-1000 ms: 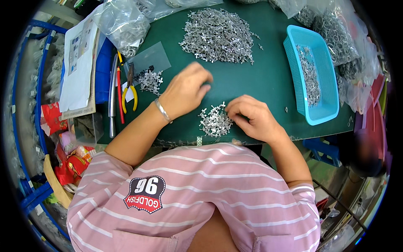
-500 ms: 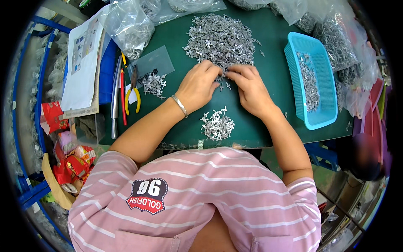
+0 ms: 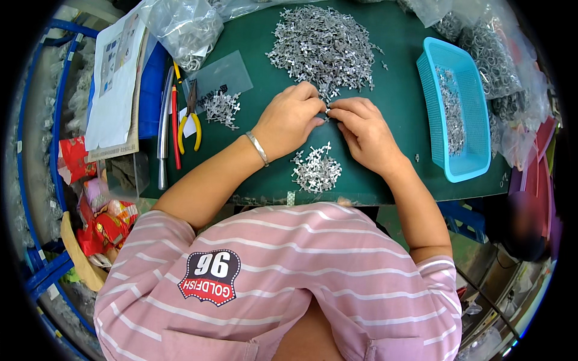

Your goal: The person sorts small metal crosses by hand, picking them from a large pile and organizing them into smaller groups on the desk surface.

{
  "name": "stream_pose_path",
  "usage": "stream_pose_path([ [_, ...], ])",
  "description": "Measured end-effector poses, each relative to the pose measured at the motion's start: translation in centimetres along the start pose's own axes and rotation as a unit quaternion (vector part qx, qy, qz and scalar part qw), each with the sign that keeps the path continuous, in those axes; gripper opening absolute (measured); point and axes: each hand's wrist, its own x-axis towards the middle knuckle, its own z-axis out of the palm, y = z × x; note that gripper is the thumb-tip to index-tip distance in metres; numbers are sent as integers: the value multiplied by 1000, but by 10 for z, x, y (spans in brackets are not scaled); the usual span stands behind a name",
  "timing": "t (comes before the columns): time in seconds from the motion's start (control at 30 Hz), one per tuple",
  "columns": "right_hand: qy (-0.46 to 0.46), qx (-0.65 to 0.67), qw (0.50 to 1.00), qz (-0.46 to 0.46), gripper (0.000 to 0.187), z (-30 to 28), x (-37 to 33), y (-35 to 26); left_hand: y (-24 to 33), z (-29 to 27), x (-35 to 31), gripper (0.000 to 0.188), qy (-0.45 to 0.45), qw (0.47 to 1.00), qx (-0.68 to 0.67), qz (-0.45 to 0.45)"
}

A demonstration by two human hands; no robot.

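Observation:
A big heap of small grey cross-shaped metal pieces (image 3: 322,48) lies at the far middle of the green table. At its near edge my left hand (image 3: 290,117) and my right hand (image 3: 368,133) meet, fingertips nearly touching. Both are closed in a pinch at one tiny silver cross-shaped piece (image 3: 327,111), mostly covered by the fingers. Nearer to me sits a small pile of brighter cross-shaped pieces (image 3: 316,169). Another small pile (image 3: 221,110) rests left of my left hand, at the edge of a clear plastic bag (image 3: 226,75).
Yellow-handled pliers (image 3: 192,123), a red pen (image 3: 175,129) and a metal rod (image 3: 164,132) lie at left, beside papers (image 3: 111,90). On the right stands a light-blue basket (image 3: 426,90) holding small pieces. Bags of metal rings (image 3: 490,63) line the back right.
Both hands have drawn slightly back from the heap's near edge, their fingertips now together at one small piece. The whole view has shifted a little.

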Motion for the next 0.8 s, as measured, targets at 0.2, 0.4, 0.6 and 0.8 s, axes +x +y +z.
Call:
stream_pose_path([
  [0.2,19,0,999,27,19,-4,0,-2,5,-4,-5,16,19,996,-36,-77],
  [0.4,-39,-93,995,0,16,13,-3,-9,-3,2,-6,14,8,999,13,-44],
  [0.6,-1,17,999,44,13,12,-11,-21,4,-7,-9,12,-2,990,-63,-125],
  [0.8,11,-60,996,67,9,4,-10,-15,3,-5,-20,12,12,997,-40,-59],
])
